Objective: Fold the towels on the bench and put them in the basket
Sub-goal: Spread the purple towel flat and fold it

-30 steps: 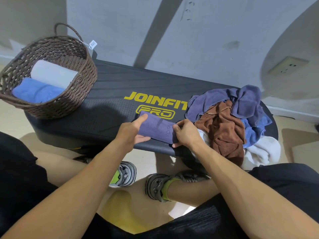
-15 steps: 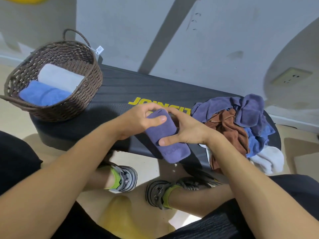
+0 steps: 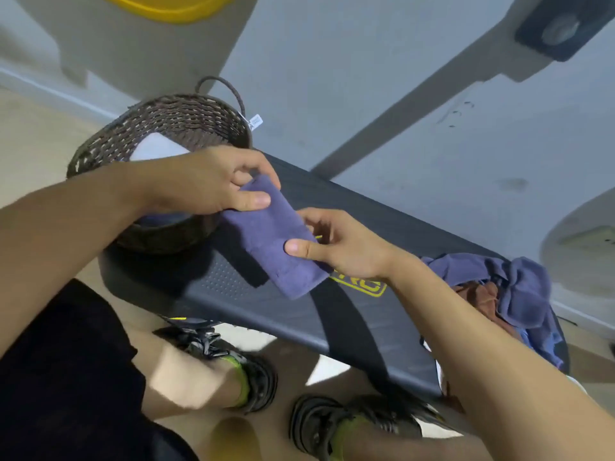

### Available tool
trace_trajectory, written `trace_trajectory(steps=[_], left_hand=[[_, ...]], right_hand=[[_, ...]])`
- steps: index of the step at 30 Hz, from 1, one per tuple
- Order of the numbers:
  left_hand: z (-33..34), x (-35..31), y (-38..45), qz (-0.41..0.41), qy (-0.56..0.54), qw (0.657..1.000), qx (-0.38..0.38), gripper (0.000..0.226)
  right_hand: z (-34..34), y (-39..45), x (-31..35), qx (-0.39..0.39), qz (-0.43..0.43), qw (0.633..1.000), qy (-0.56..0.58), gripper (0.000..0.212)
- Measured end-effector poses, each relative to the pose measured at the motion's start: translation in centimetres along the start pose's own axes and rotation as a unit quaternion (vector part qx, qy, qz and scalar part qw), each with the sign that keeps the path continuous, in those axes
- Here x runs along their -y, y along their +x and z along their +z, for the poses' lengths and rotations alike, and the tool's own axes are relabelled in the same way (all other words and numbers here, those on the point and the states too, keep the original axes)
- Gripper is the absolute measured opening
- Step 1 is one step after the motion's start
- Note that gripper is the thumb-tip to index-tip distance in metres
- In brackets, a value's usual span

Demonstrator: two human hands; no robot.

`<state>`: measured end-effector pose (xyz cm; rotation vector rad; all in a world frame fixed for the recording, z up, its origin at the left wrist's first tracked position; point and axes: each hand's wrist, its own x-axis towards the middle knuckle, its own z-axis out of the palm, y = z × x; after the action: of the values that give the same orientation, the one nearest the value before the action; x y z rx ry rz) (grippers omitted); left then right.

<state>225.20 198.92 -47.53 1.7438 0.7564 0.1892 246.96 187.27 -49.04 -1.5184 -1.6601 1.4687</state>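
Observation:
A folded purple towel (image 3: 271,242) hangs in the air above the black bench (image 3: 349,314), held at both ends. My left hand (image 3: 213,184) pinches its upper end, thumb on top, just in front of the brown wicker basket (image 3: 173,121). My right hand (image 3: 336,246) grips its right edge with the thumb on top. A folded white towel (image 3: 156,149) lies inside the basket, partly hidden by my left arm. A heap of unfolded purple, brown and blue towels (image 3: 509,294) lies at the bench's right end.
The basket stands on the bench's left end. A grey wall rises right behind the bench. My knees and sandalled feet (image 3: 253,374) are below the bench's near edge, on a beige floor.
Both hands have carried the folded purple towel up and to the left, from the bench's middle to just in front of the basket. The view has swung left too.

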Motion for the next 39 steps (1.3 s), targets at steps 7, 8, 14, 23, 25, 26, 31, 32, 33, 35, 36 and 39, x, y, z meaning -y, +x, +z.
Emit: trace_trajectory(steps=[7,8,14,23,25,26,31,32,33,35,36,39], left_hand=[[-8.8,4.7,1.7,0.076,-0.041,0.965,-0.247,0.022],[-9.6,5.7,1.9,0.075,-0.065,0.956,-0.275,0.021],[-13.1,10.5,4.9,0.018,-0.044,0.924,-0.379,0.021],[-14.3,13.4,8.1,-0.079,0.072,0.915,-0.389,0.022],[-14.0,13.6,8.2,-0.091,0.088,0.913,-0.389,0.026],[-13.8,13.7,8.1,-0.095,0.095,0.912,-0.388,0.028],[-13.7,13.6,7.6,-0.106,0.092,0.923,-0.359,0.037],[-13.7,13.7,7.3,-0.111,0.085,0.930,-0.340,0.042],[-13.7,13.9,7.0,-0.115,0.087,0.936,-0.321,0.048],[-13.8,14.2,6.4,-0.123,0.113,0.941,-0.295,0.058],[-13.7,14.4,6.1,-0.127,0.130,0.940,-0.289,0.061],[-13.5,14.8,5.8,-0.156,0.172,0.933,-0.275,0.057]], right_hand=[[-1.5,13.0,6.1,-0.063,-0.046,0.987,-0.140,0.019],[-1.6,14.6,6.6,-0.081,-0.041,0.984,-0.152,0.020],[-2.4,21.4,7.0,-0.074,0.019,0.976,-0.205,0.029],[-1.4,25.5,6.4,-0.063,-0.006,0.877,-0.477,0.026],[-1.2,26.2,6.6,-0.029,-0.003,0.858,-0.513,0.022],[-1.1,26.5,6.7,-0.016,0.006,0.850,-0.527,0.021],[-1.0,27.8,6.7,-0.004,0.040,0.841,-0.540,0.017],[-1.0,28.0,6.7,-0.011,0.045,0.841,-0.538,0.019],[-0.9,28.2,6.7,-0.020,0.053,0.843,-0.535,0.023],[-0.6,28.7,6.6,-0.036,0.070,0.842,-0.534,0.027],[-0.5,29.0,6.5,-0.037,0.076,0.836,-0.542,0.027],[0.0,29.4,6.4,-0.006,0.072,0.818,-0.570,0.025]])
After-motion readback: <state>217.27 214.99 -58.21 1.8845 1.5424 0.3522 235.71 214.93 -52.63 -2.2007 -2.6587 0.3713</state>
